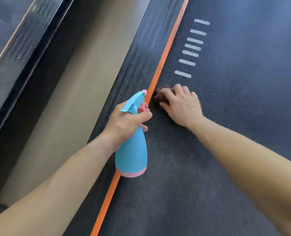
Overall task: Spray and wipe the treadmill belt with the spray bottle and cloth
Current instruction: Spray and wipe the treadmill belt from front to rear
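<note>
My left hand (127,123) grips the spray bottle (132,150); just beyond it, my right hand (180,103) presses the cloth (161,96) onto the belt (226,116).

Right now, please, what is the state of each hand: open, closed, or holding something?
The left hand grips the spray bottle by its neck.
The right hand holds the cloth, pressed on the belt.

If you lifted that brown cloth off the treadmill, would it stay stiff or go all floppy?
Probably floppy: the brown cloth is bunched into soft folds under the right hand. It is likely light too, since it scrunches up small beneath the fingers. Pushed, it may drag rather than glide, because the belt looks finely ribbed.
</note>
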